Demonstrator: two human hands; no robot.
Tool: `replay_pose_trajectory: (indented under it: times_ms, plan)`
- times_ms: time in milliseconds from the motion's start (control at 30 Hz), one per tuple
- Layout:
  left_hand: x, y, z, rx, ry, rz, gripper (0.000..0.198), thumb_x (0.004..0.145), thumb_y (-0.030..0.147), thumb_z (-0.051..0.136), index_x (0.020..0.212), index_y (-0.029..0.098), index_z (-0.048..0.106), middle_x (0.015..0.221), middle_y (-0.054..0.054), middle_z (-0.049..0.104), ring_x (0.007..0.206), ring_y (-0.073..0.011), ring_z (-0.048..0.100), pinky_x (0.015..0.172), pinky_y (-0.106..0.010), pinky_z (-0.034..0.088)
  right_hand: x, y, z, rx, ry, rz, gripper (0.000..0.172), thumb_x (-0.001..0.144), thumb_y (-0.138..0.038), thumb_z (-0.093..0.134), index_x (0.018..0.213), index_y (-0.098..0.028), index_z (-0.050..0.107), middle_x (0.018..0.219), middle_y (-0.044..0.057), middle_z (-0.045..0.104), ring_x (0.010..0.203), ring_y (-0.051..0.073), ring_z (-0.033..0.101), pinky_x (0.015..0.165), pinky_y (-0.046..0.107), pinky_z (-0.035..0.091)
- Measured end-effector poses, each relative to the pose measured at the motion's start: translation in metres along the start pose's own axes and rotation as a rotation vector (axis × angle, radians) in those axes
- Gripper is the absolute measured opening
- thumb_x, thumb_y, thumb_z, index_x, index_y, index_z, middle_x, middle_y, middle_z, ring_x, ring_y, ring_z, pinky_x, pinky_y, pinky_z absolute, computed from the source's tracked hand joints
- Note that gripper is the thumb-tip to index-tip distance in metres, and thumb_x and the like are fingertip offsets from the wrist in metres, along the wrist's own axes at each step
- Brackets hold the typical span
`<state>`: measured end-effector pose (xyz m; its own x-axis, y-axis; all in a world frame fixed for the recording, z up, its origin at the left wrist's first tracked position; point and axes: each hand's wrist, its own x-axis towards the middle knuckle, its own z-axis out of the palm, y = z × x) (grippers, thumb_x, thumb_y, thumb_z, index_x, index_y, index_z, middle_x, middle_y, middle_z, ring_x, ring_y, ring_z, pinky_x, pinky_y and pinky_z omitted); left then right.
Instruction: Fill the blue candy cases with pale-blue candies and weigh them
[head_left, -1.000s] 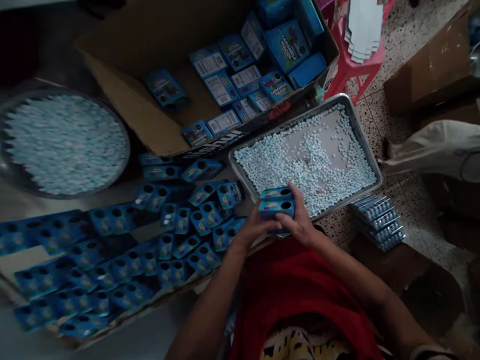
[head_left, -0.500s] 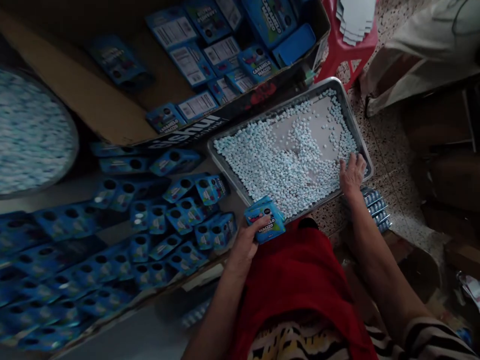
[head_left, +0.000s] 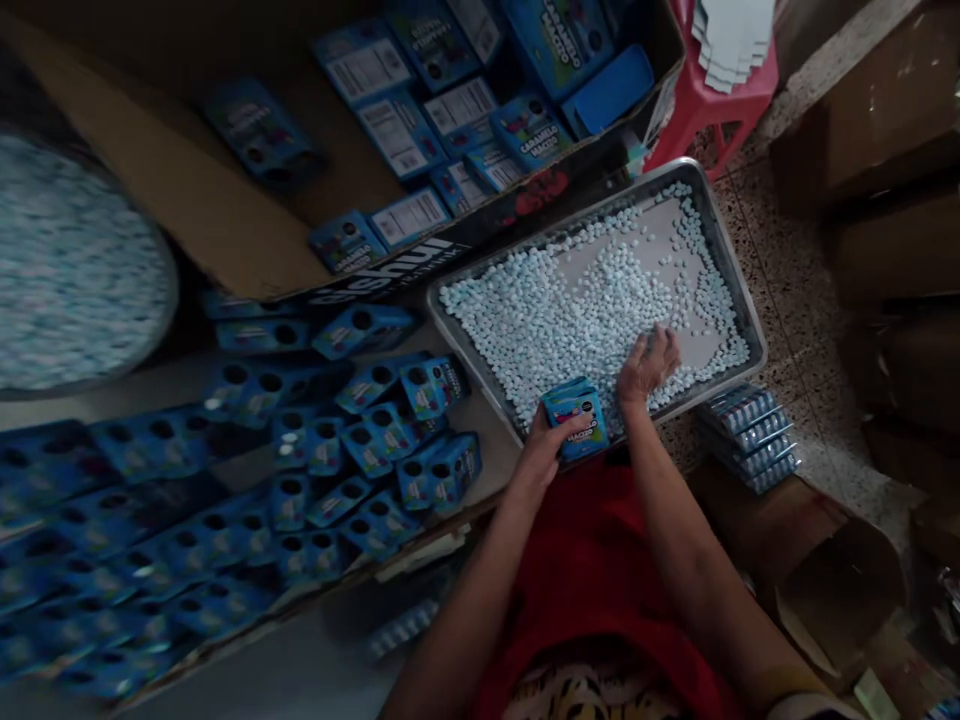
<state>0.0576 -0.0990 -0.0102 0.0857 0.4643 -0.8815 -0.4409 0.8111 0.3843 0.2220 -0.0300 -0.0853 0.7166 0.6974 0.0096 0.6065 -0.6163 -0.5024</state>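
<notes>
My left hand [head_left: 546, 448] grips a small blue candy box [head_left: 578, 418] at the near rim of a metal tray [head_left: 739, 300]. Pale blue candies [head_left: 555, 320] cover much of the tray. My right hand [head_left: 646, 368] rests among the candies near the tray's front, its fingers curled down into them. What, if anything, those fingers hold is hidden.
Many open blue boxes [head_left: 315, 450] lie on the surface to the left. A cardboard carton [head_left: 225, 220] behind holds more printed boxes [head_left: 450, 110]. A round bowl of candies [head_left: 75, 270] is far left. A stack of flat packs [head_left: 750, 435] lies right of the tray, a red stool [head_left: 705, 110] beyond.
My right hand slid left from the tray's right rim to the candies near the front. My left hand moved the blue box slightly right, up to the tray's rim.
</notes>
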Motion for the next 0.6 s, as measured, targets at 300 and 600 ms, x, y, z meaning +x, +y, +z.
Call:
replay_pose_trajectory:
  times_ms: [300,600]
  plan:
    - [0.042,0.094,-0.036,0.213,-0.049,0.463,0.063,0.053,0.038,0.106,0.109,0.023,0.079,0.096,-0.002,0.082,0.089,-0.0270,0.079,0.085,-0.042,0.069,0.038,0.004,-0.011,0.152,-0.191,-0.433,0.061,0.115,-0.048,0.030,0.167,-0.024,0.052,0.178,0.016,0.046,0.170,0.029,0.039,0.136,0.062,0.035]
    - [0.077,0.069,-0.028,0.036,0.005,0.644,0.083,0.066,0.041,0.097,0.144,0.032,0.071,0.135,-0.005,0.079,0.130,-0.0311,0.075,0.111,-0.043,0.062,0.013,-0.013,0.033,0.117,-0.345,-0.570,0.064,0.115,-0.044,0.033,0.167,-0.015,0.054,0.183,0.019,0.039,0.174,0.033,0.031,0.142,0.063,0.024]
